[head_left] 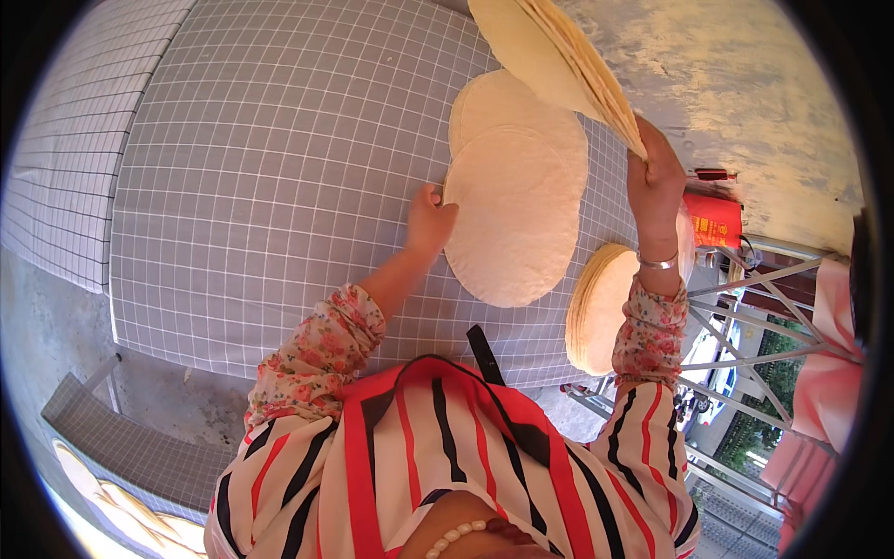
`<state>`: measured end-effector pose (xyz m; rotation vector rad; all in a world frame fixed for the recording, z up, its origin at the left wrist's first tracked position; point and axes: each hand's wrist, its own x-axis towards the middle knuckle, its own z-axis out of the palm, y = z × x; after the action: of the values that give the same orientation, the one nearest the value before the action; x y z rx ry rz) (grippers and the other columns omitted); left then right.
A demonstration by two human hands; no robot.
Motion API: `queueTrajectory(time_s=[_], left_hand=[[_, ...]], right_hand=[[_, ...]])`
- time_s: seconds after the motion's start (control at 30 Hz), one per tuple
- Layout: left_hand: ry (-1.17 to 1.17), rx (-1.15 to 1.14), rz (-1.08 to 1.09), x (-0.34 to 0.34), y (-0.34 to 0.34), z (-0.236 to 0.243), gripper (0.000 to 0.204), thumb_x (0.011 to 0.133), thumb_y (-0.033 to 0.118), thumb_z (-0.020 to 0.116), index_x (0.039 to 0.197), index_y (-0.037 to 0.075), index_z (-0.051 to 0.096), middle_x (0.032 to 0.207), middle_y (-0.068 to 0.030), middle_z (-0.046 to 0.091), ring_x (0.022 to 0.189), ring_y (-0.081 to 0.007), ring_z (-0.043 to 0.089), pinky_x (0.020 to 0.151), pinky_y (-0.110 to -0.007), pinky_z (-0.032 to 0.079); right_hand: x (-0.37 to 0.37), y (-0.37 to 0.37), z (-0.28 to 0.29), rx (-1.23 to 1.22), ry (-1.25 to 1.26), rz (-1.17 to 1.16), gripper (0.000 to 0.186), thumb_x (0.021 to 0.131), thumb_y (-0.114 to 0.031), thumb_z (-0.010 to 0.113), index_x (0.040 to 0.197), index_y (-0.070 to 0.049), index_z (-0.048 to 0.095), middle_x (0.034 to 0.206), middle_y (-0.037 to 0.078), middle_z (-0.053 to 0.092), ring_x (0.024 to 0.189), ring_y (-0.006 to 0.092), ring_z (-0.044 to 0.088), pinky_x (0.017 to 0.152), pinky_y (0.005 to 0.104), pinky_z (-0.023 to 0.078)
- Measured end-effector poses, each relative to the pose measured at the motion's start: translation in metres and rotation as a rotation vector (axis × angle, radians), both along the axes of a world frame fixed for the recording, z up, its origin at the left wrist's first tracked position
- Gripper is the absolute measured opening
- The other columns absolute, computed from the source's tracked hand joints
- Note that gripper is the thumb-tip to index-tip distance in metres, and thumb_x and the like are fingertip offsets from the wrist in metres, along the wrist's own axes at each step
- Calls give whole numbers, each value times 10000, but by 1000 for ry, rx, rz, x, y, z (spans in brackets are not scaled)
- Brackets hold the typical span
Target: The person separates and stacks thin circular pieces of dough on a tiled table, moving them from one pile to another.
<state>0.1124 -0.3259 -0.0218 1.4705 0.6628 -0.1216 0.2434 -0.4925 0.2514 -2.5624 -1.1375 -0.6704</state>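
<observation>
My right hand (656, 182) is closed on the lower edge of a thin stack of pale round flatbread sheets (535, 47), tilted above the grey checked table (233, 168). My left hand (428, 219), thumb apart from its curled fingers, is beside the left edge of overlapping flat sheets (512, 214) lying on the cloth. Another thick stack of the rounds (596, 307) rests at the table's right near side, partly hidden behind my right forearm.
A white checked cloth surface (65, 158) adjoins at the far left, and a grey checked bench (116, 447) stands lower left. At right are a weathered wall (764, 93), a red bag (712, 224), metal railings (745, 359) and pink fabric (819, 391).
</observation>
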Motion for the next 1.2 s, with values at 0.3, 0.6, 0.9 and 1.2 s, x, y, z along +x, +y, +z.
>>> queueTrajectory(time_s=[0.3, 0.6, 0.9, 1.2], left_hand=[[156, -280, -308, -18, -8, 35, 374, 850, 109, 684, 1191, -22, 603, 1036, -126, 690, 797, -207, 699, 599, -329, 570], [114, -861, -152, -8, -52, 61, 197, 955, 136, 575, 1118, 27, 584, 1078, -124, 667, 978, -237, 671, 867, -407, 579], [17, -230, 250, 49, -37, 7, 63, 878, 102, 579, 925, 66, 600, 802, -33, 607, 734, -138, 606, 679, -271, 511], [106, -507, 210, 69, -53, 29, 163, 905, 138, 616, 1026, 27, 612, 937, -78, 647, 831, -187, 646, 731, -311, 541]], right_hand=[[-179, -87, -210, 25, 541, -325, 441, 756, 27, 637, 1184, -75, 638, 1142, 150, 676, 1040, 351, 649, 883, 407, 542], [-194, -75, -215, 278, 660, -306, 450, 842, -164, 711, 1223, 28, 566, 1101, 211, 646, 1003, 371, 634, 863, 418, 514], [29, -129, 8, 259, 579, -285, 233, 919, -172, 622, 1090, -18, 659, 839, 94, 694, 745, 113, 628, 697, 290, 501], [1, -104, -37, 135, -4, -166, 273, 865, -86, 619, 1138, -94, 637, 1016, 137, 695, 885, 348, 662, 720, 410, 540]])
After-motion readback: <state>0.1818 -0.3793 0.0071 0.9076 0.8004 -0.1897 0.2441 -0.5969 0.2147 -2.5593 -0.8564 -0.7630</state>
